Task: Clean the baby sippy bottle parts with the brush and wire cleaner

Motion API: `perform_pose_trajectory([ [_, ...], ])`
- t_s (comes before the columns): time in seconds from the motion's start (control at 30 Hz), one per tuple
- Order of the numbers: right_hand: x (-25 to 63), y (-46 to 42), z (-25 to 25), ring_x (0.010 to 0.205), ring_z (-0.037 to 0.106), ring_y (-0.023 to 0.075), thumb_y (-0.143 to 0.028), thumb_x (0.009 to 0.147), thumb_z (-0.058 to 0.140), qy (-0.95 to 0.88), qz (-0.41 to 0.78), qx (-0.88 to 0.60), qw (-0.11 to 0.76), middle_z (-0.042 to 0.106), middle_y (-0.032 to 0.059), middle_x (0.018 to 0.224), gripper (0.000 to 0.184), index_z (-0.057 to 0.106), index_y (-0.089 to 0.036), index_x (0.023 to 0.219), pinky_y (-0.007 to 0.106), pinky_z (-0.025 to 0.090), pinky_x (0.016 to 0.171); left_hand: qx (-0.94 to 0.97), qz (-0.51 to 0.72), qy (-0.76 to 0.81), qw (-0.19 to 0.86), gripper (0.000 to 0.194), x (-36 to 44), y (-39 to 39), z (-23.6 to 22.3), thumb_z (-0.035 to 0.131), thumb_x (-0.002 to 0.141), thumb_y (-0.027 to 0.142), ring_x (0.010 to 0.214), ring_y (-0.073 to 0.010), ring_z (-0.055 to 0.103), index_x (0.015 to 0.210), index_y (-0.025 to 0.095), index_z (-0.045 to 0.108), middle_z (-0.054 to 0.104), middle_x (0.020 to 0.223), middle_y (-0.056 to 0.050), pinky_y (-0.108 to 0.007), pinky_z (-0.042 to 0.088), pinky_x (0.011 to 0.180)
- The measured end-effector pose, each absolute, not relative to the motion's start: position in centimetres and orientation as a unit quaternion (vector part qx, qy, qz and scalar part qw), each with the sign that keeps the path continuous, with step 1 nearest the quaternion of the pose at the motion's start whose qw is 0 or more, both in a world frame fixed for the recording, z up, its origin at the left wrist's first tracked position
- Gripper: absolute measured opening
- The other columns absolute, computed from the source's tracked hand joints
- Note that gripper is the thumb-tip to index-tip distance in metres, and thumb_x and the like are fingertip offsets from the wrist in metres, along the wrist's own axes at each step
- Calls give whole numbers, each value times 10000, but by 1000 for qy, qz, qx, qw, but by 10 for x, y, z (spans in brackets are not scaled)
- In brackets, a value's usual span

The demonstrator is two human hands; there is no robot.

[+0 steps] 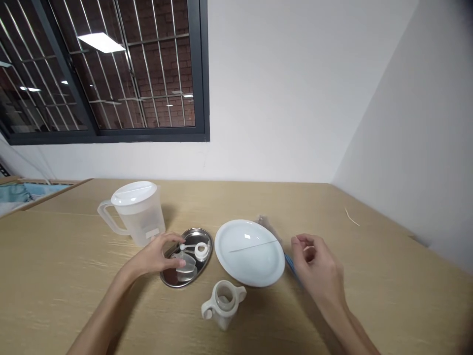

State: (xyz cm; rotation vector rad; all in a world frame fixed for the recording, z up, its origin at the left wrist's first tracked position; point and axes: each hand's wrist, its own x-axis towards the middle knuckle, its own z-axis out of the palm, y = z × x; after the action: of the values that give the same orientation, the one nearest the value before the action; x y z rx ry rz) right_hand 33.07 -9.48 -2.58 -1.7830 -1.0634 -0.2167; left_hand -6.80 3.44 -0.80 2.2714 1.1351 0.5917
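Note:
My left hand (162, 254) is at the left side of an oval metal tray (172, 283), thumb and fingers apart. Its thumb tip overlaps a clear plastic cup-like piece (187, 266) in the tray; I cannot tell if they touch. Beside that piece lies a white plastic cap (201, 251) with a ring and strap. My right hand (316, 264) is raised right of a white oval plate (247, 268), thumb and index finger pinched together. A thin straight strand (253, 246) crosses above or on the plate, pointing towards those fingertips; whether they hold it is unclear.
Near the table's front stands a white two-handled cup (223, 308). A lidded translucent pitcher (142, 219) is at the back left. Behind the plate is a greyish clear item (268, 224); a blue item (291, 266) lies partly behind my right hand. A thin pale strip (351, 217) lies far right.

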Motion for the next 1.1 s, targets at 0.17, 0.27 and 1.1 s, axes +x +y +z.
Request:
perform_pose_trajectory([
  [0.17,330,-94,-27,559,567,166,-558,868,506,-455,-105,-724,509,662,37,728,363,610,-211,891,299,445,591,839,264,432,199,412,-50,32,-9,645,861,547,1178,-298,612,1126,242,721,714,1234,-87,-425,419,1075],
  [0.27,330,-93,-27,566,564,159,-562,880,495,-458,-104,-718,514,666,39,746,375,608,-205,903,294,445,596,853,239,426,185,449,-32,34,-4,658,839,562,1196,-308,603,1153,244,711,704,1264,-90,-430,403,1080],
  [1.1,336,-94,-24,627,576,160,-470,914,472,-473,-95,-697,530,692,51,816,298,591,-197,933,292,432,647,892,111,391,198,226,29,58,5,659,748,321,958,-259,710,927,219,752,790,993,-41,-346,493,902],
])
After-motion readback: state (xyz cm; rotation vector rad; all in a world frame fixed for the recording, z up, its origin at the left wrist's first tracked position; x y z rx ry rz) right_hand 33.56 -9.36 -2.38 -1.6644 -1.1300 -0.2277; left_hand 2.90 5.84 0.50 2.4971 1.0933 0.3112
